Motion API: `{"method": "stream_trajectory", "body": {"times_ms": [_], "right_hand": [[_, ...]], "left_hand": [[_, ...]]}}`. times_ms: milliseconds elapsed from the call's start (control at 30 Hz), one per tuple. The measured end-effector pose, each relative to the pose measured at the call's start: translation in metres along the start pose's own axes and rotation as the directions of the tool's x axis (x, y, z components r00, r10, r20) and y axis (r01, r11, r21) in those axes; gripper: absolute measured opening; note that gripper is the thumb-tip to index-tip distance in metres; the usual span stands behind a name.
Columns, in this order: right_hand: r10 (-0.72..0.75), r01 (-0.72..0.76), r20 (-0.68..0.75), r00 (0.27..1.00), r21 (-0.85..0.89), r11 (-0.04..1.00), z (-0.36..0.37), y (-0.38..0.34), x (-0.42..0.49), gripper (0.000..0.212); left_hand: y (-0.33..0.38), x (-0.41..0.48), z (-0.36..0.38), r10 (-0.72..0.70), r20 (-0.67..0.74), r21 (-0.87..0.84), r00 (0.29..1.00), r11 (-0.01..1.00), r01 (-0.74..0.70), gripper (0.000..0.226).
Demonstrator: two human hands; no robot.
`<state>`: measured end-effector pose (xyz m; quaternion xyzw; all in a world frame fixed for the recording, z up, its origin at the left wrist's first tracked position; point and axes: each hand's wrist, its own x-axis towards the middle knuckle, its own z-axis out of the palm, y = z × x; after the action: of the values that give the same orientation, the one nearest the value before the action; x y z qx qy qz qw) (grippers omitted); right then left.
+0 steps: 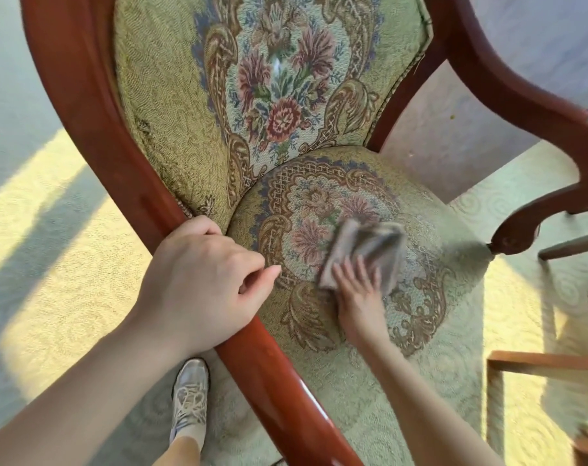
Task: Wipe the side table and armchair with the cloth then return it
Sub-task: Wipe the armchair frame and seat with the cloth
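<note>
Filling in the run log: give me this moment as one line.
stage: wiping armchair seat | right hand: pressing cloth on seat | left hand: resting on wooden frame | cloth blurred

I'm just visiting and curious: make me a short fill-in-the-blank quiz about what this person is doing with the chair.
1. The right hand presses a folded ____ onto the seat.
2. The left hand rests on the armchair's wooden ____.
3. The seat fabric shows a woven ____ pattern.
4. On the carpet below the left arm, one ____ shows.

Missing words: cloth; frame; floral; shoe
</note>
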<state>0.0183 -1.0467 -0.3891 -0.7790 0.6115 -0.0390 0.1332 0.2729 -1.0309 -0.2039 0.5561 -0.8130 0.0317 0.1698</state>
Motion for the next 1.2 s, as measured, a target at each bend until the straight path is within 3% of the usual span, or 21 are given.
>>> {"method": "stream_trajectory", "body": {"times_ms": [67,167,233,300,400,500,567,600,633,700,767,833,900,933,1000,1133,1200], "right_hand": [[-0.206,0.204,0.092,0.974,0.025,0.979,0.011,-0.020,-0.021,0.054],[-0.442,0.451,0.237,0.865,0.020,0.892,0.016,-0.020,-0.052,0.051],[-0.512,0.550,0.320,0.797,-0.034,0.835,0.006,0.000,-0.069,0.055],[-0.509,0.563,0.343,0.790,-0.075,0.823,-0.009,0.025,-0.079,0.057],[-0.399,0.449,0.271,0.876,-0.157,0.879,-0.028,0.045,-0.083,0.061],[-0.074,0.087,0.094,0.993,-0.142,0.986,-0.043,0.045,-0.075,0.054],[0.205,-0.201,-0.080,0.975,0.055,0.978,-0.060,0.039,-0.065,0.032],[0.346,-0.299,-0.163,0.924,0.255,0.920,-0.070,0.034,-0.058,0.025],[0.496,-0.363,-0.167,0.852,0.493,0.790,-0.085,0.026,-0.053,0.025],[0.697,-0.392,0.008,0.717,0.832,0.393,-0.111,0.007,-0.044,0.034],[0.758,-0.287,0.125,0.640,0.954,0.085,-0.135,-0.009,-0.038,0.032],[0.719,-0.180,0.186,0.670,0.980,-0.086,-0.165,-0.024,-0.039,0.027],[0.633,-0.122,0.190,0.750,0.981,-0.149,-0.196,-0.042,-0.042,0.025],[0.588,-0.106,0.184,0.788,0.981,-0.165,-0.209,-0.050,-0.042,0.025],[0.503,-0.069,0.145,0.852,0.984,-0.167,-0.238,-0.067,-0.042,0.028],[0.332,-0.023,0.050,0.942,0.996,-0.084,-0.308,-0.085,-0.047,0.027],[0.263,0.021,0.004,0.965,0.995,-0.093,-0.345,-0.089,-0.054,0.027]], "left_hand": [[0.001,0.000,0.000,0.007,-0.001,-0.004,1.000,1.000,-0.007,0.043],[0.001,0.001,-0.002,0.022,0.009,-0.002,1.000,1.000,-0.022,0.044],[0.000,0.000,-0.003,0.031,0.027,0.000,0.999,1.000,-0.031,0.046],[0.000,0.000,-0.003,0.033,0.035,0.006,0.999,0.999,-0.033,0.046],[0.000,0.000,-0.005,0.040,0.043,0.019,0.998,0.999,-0.040,0.045],[0.000,0.000,-0.004,0.045,0.061,0.039,0.997,0.998,-0.047,0.047],[0.000,0.000,-0.004,0.040,0.060,0.035,0.997,0.998,-0.042,0.048],[-0.001,-0.001,-0.003,0.035,0.057,0.030,0.998,0.999,-0.036,0.048],[-0.001,-0.001,-0.003,0.033,0.065,0.020,0.997,0.999,-0.034,0.047],[0.000,-0.001,-0.005,0.026,0.096,0.016,0.995,0.999,-0.027,0.046],[0.001,0.001,-0.009,-0.015,0.174,0.020,0.985,1.000,0.012,0.048],[0.004,0.004,-0.015,-0.084,0.268,-0.022,0.960,0.995,0.094,0.050],[0.010,0.013,-0.026,-0.192,0.355,-0.203,0.915,0.939,0.276,0.042],[0.014,0.018,-0.031,-0.248,0.402,-0.322,0.882,0.863,0.389,0.036],[0.028,0.031,-0.044,-0.307,0.419,-0.443,0.855,0.752,0.487,0.034],[0.061,0.070,-0.086,-0.384,0.508,-0.563,0.771,0.530,0.635,0.078],[0.075,0.093,-0.114,-0.360,0.626,-0.616,0.691,0.315,0.722,0.105]]}}
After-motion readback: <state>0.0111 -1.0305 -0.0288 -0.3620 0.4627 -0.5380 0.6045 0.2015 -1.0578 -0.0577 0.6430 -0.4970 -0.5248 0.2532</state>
